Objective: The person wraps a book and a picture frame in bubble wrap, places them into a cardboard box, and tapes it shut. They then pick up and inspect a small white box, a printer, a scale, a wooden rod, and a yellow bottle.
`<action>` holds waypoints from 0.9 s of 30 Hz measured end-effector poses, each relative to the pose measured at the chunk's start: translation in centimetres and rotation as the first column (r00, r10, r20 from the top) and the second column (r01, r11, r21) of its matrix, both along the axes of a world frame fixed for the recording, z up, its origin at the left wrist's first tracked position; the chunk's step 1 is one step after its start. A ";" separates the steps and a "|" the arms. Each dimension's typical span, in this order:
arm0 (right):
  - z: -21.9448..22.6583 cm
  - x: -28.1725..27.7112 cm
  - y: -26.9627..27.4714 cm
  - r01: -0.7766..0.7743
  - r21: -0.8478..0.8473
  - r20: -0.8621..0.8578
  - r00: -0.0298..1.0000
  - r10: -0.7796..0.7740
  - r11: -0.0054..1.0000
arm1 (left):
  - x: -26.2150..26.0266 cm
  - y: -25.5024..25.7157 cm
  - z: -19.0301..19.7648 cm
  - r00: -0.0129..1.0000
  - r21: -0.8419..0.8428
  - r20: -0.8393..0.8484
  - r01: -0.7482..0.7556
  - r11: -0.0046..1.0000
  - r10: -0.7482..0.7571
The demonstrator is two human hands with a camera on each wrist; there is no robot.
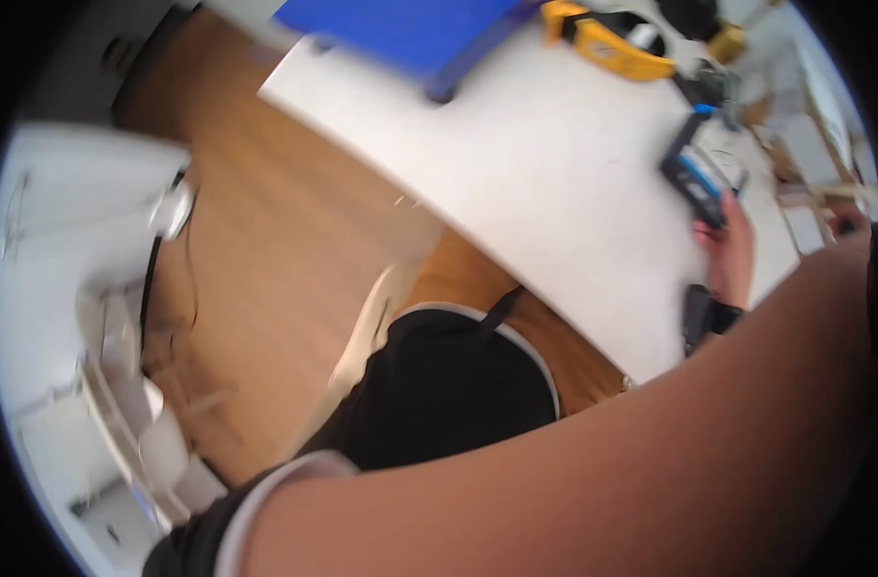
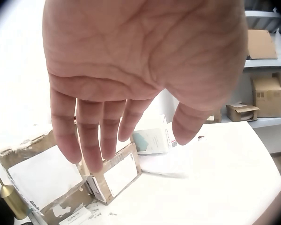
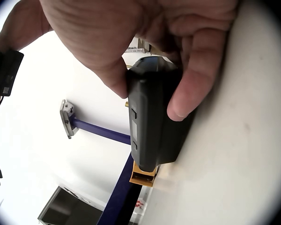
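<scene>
My right hand (image 1: 732, 252) holds a black, block-shaped device (image 1: 694, 173) with a blue stripe, at the right side of the white table. In the right wrist view, the thumb and fingers grip the upper end of this black device (image 3: 152, 117), close beside the white surface. My left arm crosses the head view, and the left hand (image 1: 846, 226) shows only small at the right edge. Its palm (image 2: 140, 51) fills the top of the left wrist view, fingers extended and holding nothing. Behind those fingers stand cardboard boxes (image 2: 117, 176) with white labels.
A blue panel (image 1: 391, 34) on a dark leg stands on the white table (image 1: 545, 183). Beyond it lies a yellow and black object (image 1: 612, 48). A white box (image 2: 152, 138) sits behind the cartons; shelves (image 2: 267, 65) hold more boxes. Wooden floor (image 1: 266, 250) lies left.
</scene>
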State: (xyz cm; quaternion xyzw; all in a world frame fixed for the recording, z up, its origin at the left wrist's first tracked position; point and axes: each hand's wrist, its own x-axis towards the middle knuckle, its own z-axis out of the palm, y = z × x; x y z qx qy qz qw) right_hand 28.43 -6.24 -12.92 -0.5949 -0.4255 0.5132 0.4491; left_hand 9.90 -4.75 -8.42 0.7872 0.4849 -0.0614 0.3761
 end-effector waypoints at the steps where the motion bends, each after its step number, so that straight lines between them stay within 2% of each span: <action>1: 0.1 -0.5 -0.3 -0.040 -0.054 -0.018 0.999 0.040 0.998 | -2.8 -1.0 -1.5 0.996 -0.027 -0.018 -0.085 0.996 0.084; 3: 0.2 0.0 0.1 -0.038 -0.073 -0.006 0.999 0.038 0.997 | -7.4 -0.1 -0.5 0.984 0.057 -0.045 -0.170 0.984 0.173; 6: -0.7 0.8 0.9 0.008 -0.117 0.052 0.999 -0.002 0.993 | -10.8 0.6 1.0 0.967 0.164 -0.016 -0.250 0.954 0.256; 8: -4.1 5.6 4.0 -0.130 -0.252 -0.007 0.991 0.133 0.959 | -15.6 -0.5 2.7 0.939 0.237 -0.037 -0.325 0.916 0.343; 9: -3.4 1.9 4.9 -0.161 -0.232 -0.031 0.987 0.158 0.959 | -17.4 -0.6 3.3 0.930 0.282 -0.036 -0.342 0.896 0.367; 10: -1.6 0.7 3.6 -0.099 -0.440 -0.022 0.995 0.100 0.893 | -16.4 -0.8 3.0 0.939 0.296 0.002 -0.330 0.897 0.344; 11: 0.1 3.0 1.7 0.006 -0.646 0.042 0.999 0.027 0.763 | -13.0 -1.5 1.8 0.948 0.269 0.077 -0.319 0.909 0.310; 12: -0.1 3.9 2.0 0.059 -0.665 0.093 0.996 0.003 0.745 | -11.1 -2.3 1.5 0.948 0.249 0.138 -0.314 0.916 0.287; 15: -1.0 6.0 4.4 0.047 -0.679 0.147 0.987 0.072 0.732 | -9.0 -3.1 1.8 0.943 0.287 0.240 -0.297 0.911 0.232; 19: -2.1 7.2 7.5 -0.086 -0.708 0.112 0.966 0.232 0.701 | -10.9 -4.7 2.8 0.935 0.358 0.278 -0.314 0.879 0.221; 21: -2.7 6.6 6.6 -0.104 -0.731 0.108 0.958 0.266 0.674 | -11.0 -5.8 2.9 0.926 0.368 0.313 -0.324 0.872 0.212; 22: -2.5 4.7 4.3 -0.087 -0.466 0.084 0.986 0.142 0.880 | -10.8 -6.2 3.2 0.923 0.376 0.331 -0.319 0.870 0.195; 23: -2.2 2.4 2.7 -0.036 -0.146 0.020 0.999 0.039 0.989 | -10.9 -6.4 3.7 0.920 0.390 0.346 -0.321 0.863 0.186; 25: -0.2 -0.1 1.0 -0.051 -0.095 -0.006 0.999 0.051 0.994 | -10.9 -6.5 5.2 0.915 0.432 0.377 -0.309 0.847 0.141; 26: -1.5 1.1 1.4 -0.050 -0.052 -0.003 0.999 0.050 0.997 | -10.2 -6.8 5.5 0.906 0.440 0.411 -0.297 0.847 0.104; 27: -2.2 1.6 1.5 -0.075 -0.077 0.001 0.997 0.076 0.994 | -9.3 -7.1 6.2 0.892 0.450 0.447 -0.281 0.848 0.058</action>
